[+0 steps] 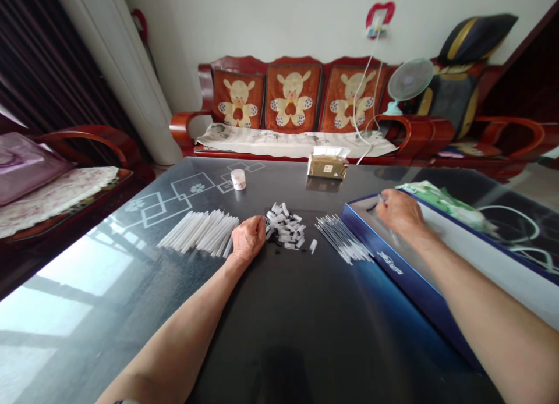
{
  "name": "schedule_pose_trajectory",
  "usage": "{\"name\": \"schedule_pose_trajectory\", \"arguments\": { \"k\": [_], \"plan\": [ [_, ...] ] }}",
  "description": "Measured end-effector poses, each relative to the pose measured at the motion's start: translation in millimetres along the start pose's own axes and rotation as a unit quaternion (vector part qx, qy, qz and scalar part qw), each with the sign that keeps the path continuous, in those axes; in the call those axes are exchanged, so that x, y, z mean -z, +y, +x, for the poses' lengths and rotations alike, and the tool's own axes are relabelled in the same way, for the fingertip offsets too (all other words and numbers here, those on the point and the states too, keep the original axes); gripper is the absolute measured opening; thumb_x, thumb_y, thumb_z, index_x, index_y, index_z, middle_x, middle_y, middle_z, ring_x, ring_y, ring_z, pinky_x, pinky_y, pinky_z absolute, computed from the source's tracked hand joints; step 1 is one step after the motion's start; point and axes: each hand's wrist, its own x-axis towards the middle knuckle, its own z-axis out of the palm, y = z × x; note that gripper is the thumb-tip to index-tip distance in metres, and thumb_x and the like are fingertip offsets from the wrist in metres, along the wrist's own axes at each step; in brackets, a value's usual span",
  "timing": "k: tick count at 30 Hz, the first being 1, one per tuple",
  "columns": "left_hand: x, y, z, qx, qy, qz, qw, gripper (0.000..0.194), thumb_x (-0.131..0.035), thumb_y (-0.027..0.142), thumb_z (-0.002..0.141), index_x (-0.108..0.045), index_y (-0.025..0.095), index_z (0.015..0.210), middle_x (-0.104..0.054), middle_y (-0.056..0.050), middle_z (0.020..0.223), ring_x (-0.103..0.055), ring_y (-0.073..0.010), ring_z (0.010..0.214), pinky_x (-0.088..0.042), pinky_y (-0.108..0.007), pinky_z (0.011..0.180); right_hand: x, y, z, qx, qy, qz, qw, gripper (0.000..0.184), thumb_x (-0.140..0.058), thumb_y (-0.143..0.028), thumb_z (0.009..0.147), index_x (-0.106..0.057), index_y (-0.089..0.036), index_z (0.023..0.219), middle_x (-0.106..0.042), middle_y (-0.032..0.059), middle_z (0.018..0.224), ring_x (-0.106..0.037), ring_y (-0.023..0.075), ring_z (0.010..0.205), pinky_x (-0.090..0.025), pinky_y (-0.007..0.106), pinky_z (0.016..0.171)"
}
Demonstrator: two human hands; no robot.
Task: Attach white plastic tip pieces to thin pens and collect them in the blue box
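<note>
My left hand [248,238] is closed in a fist on the dark table, between a row of white plastic tubes [198,232] and a heap of small white and black plastic pieces [286,226]. Its curled fingers hide whatever may be inside. My right hand [399,211] is over the near left part of an open blue box [367,235] with a pale inside. The fingers are pinched together, and a small dark tip and something clear show beside them, too blurred to name. Thin refill-like rods [343,239] lie in a bundle against the box's left side.
A small white cup [238,179] and a tissue box [327,164] stand toward the table's far side. A green and white plastic bag [449,203] and white cable [524,218] lie beyond the blue box. A wooden sofa [187,127] stands behind the table.
</note>
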Motion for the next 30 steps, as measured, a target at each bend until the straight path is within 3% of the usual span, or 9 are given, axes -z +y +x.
{"name": "schedule_pose_trajectory", "arguments": {
  "k": [2,4,7,11,14,17,19,22,30],
  "plan": [
    [-0.7,0,0,-0.022,0.012,-0.007,1.000,0.025,-0.047,0.031,0.092,-0.067,0.021,0.080,-0.068,-0.004,0.071,-0.063,-0.0149,0.068,-0.037,-0.024,0.059,20,-24,0,0.000,0.040,0.020,0.999,0.047,-0.058,-0.018,0.070,-0.062,-0.014,0.117,-0.066,0.0081,0.077,-0.064,0.0247,0.080,-0.050,0.043,0.081],
    [0.0,-1,0,-0.051,0.026,-0.020,0.998,0.024,-0.048,0.031,0.092,-0.067,0.021,0.081,-0.068,-0.004,0.071,-0.063,-0.0151,0.069,-0.040,-0.023,0.060,34,-53,-11,-0.003,0.091,0.138,0.986,0.054,-0.060,-0.022,0.070,-0.057,-0.018,0.124,-0.066,0.0054,0.077,-0.062,0.0208,0.072,-0.052,0.037,0.077],
    [5.1,0,1,-0.087,0.052,-0.054,0.993,0.022,-0.048,0.030,0.093,-0.067,0.020,0.088,-0.070,-0.004,0.075,-0.065,-0.0143,0.072,-0.044,-0.023,0.064,35,-98,-42,0.003,0.073,0.345,0.936,0.054,-0.058,-0.029,0.073,-0.055,-0.021,0.126,-0.064,0.0015,0.082,-0.057,0.0138,0.058,-0.052,0.030,0.058],
    [16.9,9,1,-0.140,0.033,-0.131,0.981,0.026,-0.045,0.033,0.095,-0.064,0.017,0.103,-0.071,-0.005,0.085,-0.067,-0.0143,0.079,-0.049,-0.024,0.075,-2,-135,-92,-0.038,-0.045,0.515,0.855,0.043,-0.061,-0.033,0.072,-0.059,-0.022,0.113,-0.060,-0.0011,0.080,-0.055,0.0100,0.053,-0.051,0.023,0.048],
    [22.6,23,-3,-0.201,-0.056,-0.166,0.964,0.034,-0.046,0.040,0.094,-0.059,0.017,0.116,-0.069,-0.005,0.085,-0.066,-0.0138,0.076,-0.052,-0.024,0.076,-34,-144,-119,-0.074,-0.097,0.559,0.820,0.044,-0.068,-0.038,0.070,-0.057,-0.021,0.110,-0.062,-0.0006,0.081,-0.061,0.0126,0.058,-0.054,0.025,0.051],
    [23.1,33,-6,-0.256,-0.150,-0.121,0.947,0.041,-0.047,0.041,0.093,-0.051,0.017,0.127,-0.069,-0.006,0.092,-0.066,-0.0145,0.075,-0.053,-0.024,0.069,-52,-145,-134,-0.074,-0.132,0.589,0.794,0.043,-0.069,-0.042,0.073,-0.057,-0.020,0.108,-0.067,0.0026,0.082,-0.068,0.0172,0.069,-0.058,0.028,0.059],
    [22.0,35,-6,-0.268,-0.172,-0.058,0.946,0.036,-0.041,0.034,0.096,-0.051,0.017,0.127,-0.068,-0.006,0.092,-0.066,-0.0155,0.077,-0.051,-0.024,0.067,-57,-143,-137,-0.068,-0.149,0.597,0.785,0.039,-0.067,-0.045,0.076,-0.060,-0.020,0.106,-0.071,0.0050,0.083,-0.070,0.0193,0.072,-0.059,0.030,0.063],
    [20.5,34,-4,-0.266,-0.145,0.014,0.953,0.032,-0.036,0.025,0.097,-0.055,0.019,0.122,-0.067,-0.006,0.090,-0.064,-0.0161,0.081,-0.049,-0.025,0.072,-59,-140,-136,-0.062,-0.167,0.589,0.788,0.037,-0.065,-0.047,0.079,-0.066,-0.018,0.102,-0.074,0.0072,0.085,-0.071,0.0204,0.074,-0.060,0.031,0.065],
    [16.3,35,-8,-0.253,-0.078,0.024,0.964,0.031,-0.039,0.036,0.098,-0.065,0.019,0.105,-0.065,-0.006,0.083,-0.058,-0.0176,0.078,-0.044,-0.029,0.073,-60,-142,-133,-0.050,-0.218,0.542,0.810,0.039,-0.067,-0.053,0.075,-0.068,-0.015,0.086,-0.069,0.0037,0.065,-0.064,0.0150,0.054,-0.047,0.022,0.042]
  ]
}}
